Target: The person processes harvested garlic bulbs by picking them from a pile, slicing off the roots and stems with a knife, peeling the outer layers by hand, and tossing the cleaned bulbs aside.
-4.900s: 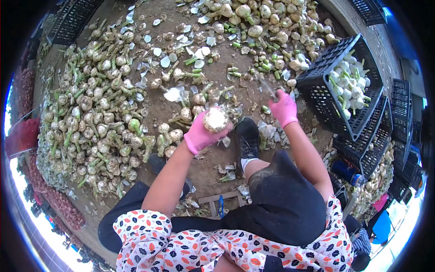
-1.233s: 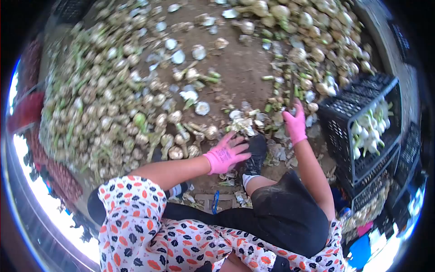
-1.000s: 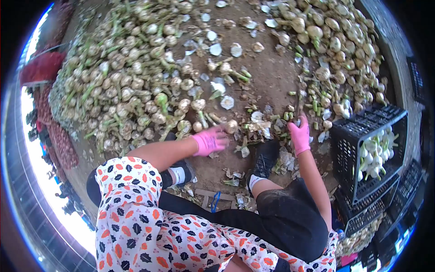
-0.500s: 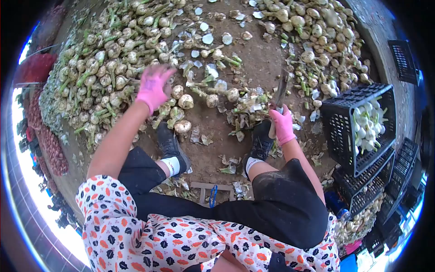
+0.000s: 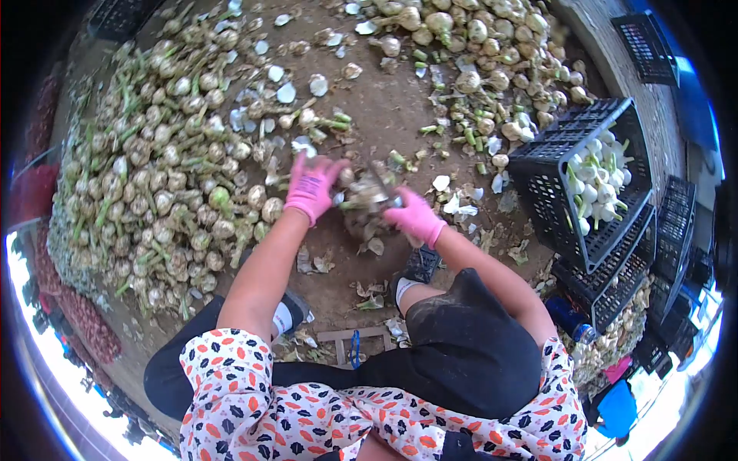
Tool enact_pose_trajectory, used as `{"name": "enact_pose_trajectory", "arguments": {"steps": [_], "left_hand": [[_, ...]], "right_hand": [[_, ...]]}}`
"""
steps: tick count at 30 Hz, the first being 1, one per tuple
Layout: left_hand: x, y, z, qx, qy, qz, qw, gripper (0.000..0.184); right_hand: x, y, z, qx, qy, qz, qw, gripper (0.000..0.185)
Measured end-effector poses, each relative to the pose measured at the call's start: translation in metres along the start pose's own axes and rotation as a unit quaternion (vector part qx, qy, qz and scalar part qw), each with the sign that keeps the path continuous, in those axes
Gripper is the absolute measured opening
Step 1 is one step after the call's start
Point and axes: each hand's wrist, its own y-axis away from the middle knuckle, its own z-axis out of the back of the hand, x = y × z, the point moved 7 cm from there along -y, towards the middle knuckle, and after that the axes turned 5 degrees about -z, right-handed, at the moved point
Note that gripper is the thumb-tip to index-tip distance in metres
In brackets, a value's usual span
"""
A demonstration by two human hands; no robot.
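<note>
My left hand (image 5: 314,187), in a pink glove, is above the ground with its fingers spread and nothing clearly held. Just right of its fingertips, garlic bulbs with stalks and loose skins (image 5: 365,201) form a blurred clump. My right hand (image 5: 415,217), also gloved in pink, is closed around a knife (image 5: 381,183). Its dark blade points up and left over the clump, smeared by motion. Whether blade and garlic touch I cannot tell. A large heap of untrimmed garlic (image 5: 165,180) spreads to the left of my left hand.
A black plastic crate (image 5: 538,180) holding cleaned white garlic (image 5: 598,180) is tilted at the right, on other crates (image 5: 615,288). A second garlic heap (image 5: 492,46) lies at the far right. Skins and cut stalks litter the dirt floor (image 5: 330,265) between my feet.
My left hand has moved right, from the left heap to the middle. My right hand has come left with the knife, its blade now over the clump. The camera view has shifted.
</note>
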Motion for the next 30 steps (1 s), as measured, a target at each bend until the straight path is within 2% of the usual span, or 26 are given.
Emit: {"name": "enact_pose_trajectory", "arguments": {"steps": [1,2,3,4,5,6,7,8,9,11,13,15,16,17,18,19,20,21,22,23,24,25,26,27,29,30], "left_hand": [[0.019,-0.006,-0.001,-0.019,0.022,0.041,0.999,0.059],[0.037,-0.009,0.008,-0.079,0.074,0.080,0.991,0.057],[0.057,-0.012,0.018,-0.141,0.055,0.122,0.981,0.054],[0.068,-0.016,0.044,-0.073,0.115,0.212,0.968,0.053],[0.083,-0.015,0.054,-0.109,0.099,0.304,0.941,0.050],[0.094,-0.016,0.058,-0.249,-0.016,0.274,0.929,0.047],[0.084,-0.024,0.074,-0.262,-0.044,0.221,0.938,0.048],[0.073,-0.032,0.093,-0.274,-0.072,0.169,0.944,0.050],[0.070,-0.044,0.093,-0.271,-0.070,0.170,0.945,0.050],[0.030,-0.088,0.080,-0.172,0.067,-0.062,0.981,0.058],[-0.013,-0.113,0.073,-0.056,0.110,-0.120,0.985,0.056],[-0.029,-0.133,0.043,-0.056,0.080,-0.066,0.993,0.055],[-0.031,-0.139,0.026,-0.058,0.044,-0.013,0.997,0.054],[-0.043,-0.136,0.018,-0.073,0.011,-0.028,0.997,0.055],[-0.053,-0.126,0.008,-0.087,-0.022,-0.039,0.995,0.057],[-0.065,-0.116,-0.021,-0.168,0.006,-0.123,0.978,0.058],[-0.084,-0.092,-0.014,0.003,0.009,-0.157,0.988,0.058],[-0.091,-0.061,-0.034,-0.029,0.049,-0.202,0.978,0.060],[-0.094,-0.028,-0.054,-0.027,0.079,-0.206,0.975,0.062],[-0.100,0.003,-0.052,0.053,0.082,-0.198,0.975,0.065],[-0.105,0.038,-0.067,0.055,0.107,-0.223,0.967,0.063],[-0.112,0.064,-0.067,0.088,0.132,-0.245,0.956,0.059],[-0.119,0.092,-0.060,0.238,0.142,-0.276,0.920,0.064],[-0.118,0.114,-0.064,0.183,0.260,-0.299,0.900,0.052],[-0.098,0.101,-0.036,0.139,0.257,-0.300,0.908,0.044],[-0.087,0.087,-0.012,0.096,0.255,-0.303,0.913,0.036]], "right_hand": [[-0.004,0.003,-0.012,0.071,-0.052,-0.059,0.994,0.041],[-0.004,0.002,-0.021,0.120,-0.105,-0.039,0.986,0.043],[-0.008,0.001,-0.013,0.093,-0.092,-0.032,0.991,0.042],[0.001,0.006,-0.005,0.066,-0.079,-0.028,0.994,0.041],[0.015,0.004,0.019,-0.051,0.015,0.076,0.996,0.039],[0.030,0.006,0.044,-0.166,0.111,0.175,0.964,0.038],[0.033,-0.003,0.066,-0.200,0.130,0.172,0.956,0.031],[0.044,-0.013,0.089,-0.174,0.131,0.114,0.969,0.024],[0.054,-0.022,0.110,-0.259,0.191,0.225,0.919,0.019],[0.070,-0.037,0.145,-0.311,0.195,0.165,0.915,0.021],[0.074,-0.067,0.166,-0.338,0.243,0.114,0.902,0.028],[0.070,-0.076,0.169,-0.336,0.237,0.085,0.908,0.030],[0.070,-0.078,0.160,-0.320,0.279,0.102,0.900,0.032],[0.073,-0.076,0.150,-0.303,0.320,0.119,0.890,0.034],[0.067,-0.071,0.133,-0.201,0.224,0.141,0.943,0.036],[0.052,-0.066,0.111,-0.224,0.259,0.143,0.929,0.033],[0.043,-0.055,0.083,-0.227,0.298,0.199,0.906,0.031],[0.041,-0.033,0.057,-0.241,0.332,0.230,0.883,0.030],[0.033,-0.018,0.034,-0.200,0.305,0.259,0.894,0.032],[0.020,-0.018,0.011,-0.014,0.243,0.143,0.959,0.042],[0.005,0.000,-0.010,0.056,0.051,0.069,0.995,0.055],[0.002,0.019,-0.026,0.155,0.022,-0.068,0.985,0.061],[0.001,0.025,-0.036,0.164,-0.021,-0.009,0.986,0.060],[0.002,0.028,-0.036,0.160,-0.017,-0.011,0.987,0.058],[0.000,0.029,-0.028,0.155,-0.008,-0.010,0.988,0.056],[-0.011,0.026,-0.019,0.113,-0.068,-0.040,0.991,0.054]]}}
